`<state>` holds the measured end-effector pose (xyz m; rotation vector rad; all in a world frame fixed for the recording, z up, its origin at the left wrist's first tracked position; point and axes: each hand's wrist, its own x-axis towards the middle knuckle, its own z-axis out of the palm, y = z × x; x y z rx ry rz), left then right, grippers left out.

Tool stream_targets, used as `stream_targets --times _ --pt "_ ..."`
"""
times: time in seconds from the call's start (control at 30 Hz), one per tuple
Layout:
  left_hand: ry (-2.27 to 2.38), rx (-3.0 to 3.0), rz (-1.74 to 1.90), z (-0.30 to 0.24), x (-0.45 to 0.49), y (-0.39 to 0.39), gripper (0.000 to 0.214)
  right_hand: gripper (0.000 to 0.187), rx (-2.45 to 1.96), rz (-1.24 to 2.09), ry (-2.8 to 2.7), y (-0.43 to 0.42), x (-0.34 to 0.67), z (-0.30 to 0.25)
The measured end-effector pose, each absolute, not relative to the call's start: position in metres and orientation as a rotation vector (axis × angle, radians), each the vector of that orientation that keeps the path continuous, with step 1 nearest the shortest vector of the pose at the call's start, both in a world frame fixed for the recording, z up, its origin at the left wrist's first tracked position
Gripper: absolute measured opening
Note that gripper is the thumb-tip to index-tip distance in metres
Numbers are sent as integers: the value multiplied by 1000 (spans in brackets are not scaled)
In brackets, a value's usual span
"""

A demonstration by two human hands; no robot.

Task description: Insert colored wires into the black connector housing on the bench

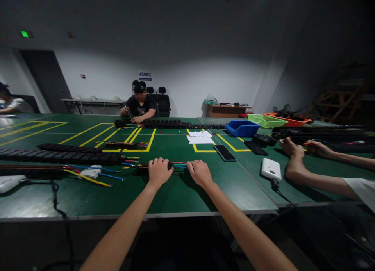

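My left hand is wrapped round a dark cable bundle that lies low over the green table. Coloured wires, red, green and blue, run from it to my right hand, whose fingers are closed on their far ends. The wire tips under the right fingers are hidden. Just left of my left hand lies a long black cable chain with lugged wire ends. Nearer to me, a yellow wire and blue wires with ring terminals stick out of another bundle.
A phone, white paper sheets and a blue bin lie beyond my right hand. A white power bank is near a co-worker's hands at right. Another person works across the green table.
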<state>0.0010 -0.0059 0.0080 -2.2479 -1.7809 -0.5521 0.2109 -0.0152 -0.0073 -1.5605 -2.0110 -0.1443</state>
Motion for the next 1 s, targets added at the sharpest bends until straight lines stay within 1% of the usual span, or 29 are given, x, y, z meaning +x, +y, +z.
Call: stream_targets --times 0.17,0.27,0.47,0.6,0.73,0.93,1.0 --pt "-1775 -2224 -526 8 1 -6 31 39 -1532 -216 -1896 -14 211 -8" --pt "-1772 -2215 -522 7 2 -6 30 37 -1544 -230 -1863 -15 212 -8" --pt "-1742 -2211 -532 7 2 -6 31 43 -1585 -137 -1958 -16 210 -7" --pt "-1744 -2220 -526 8 1 -5 32 38 -1518 -184 -1866 -14 211 -7" --pt "-1752 -2230 -532 7 1 -5 31 39 -1468 -202 -1837 -13 212 -7" --pt "-1782 -2240 -557 7 1 -5 31 44 -1564 -94 -1964 -14 211 -8" --pt "-1779 -2233 -555 7 1 -5 31 43 -1558 -107 -1961 -14 211 -8"
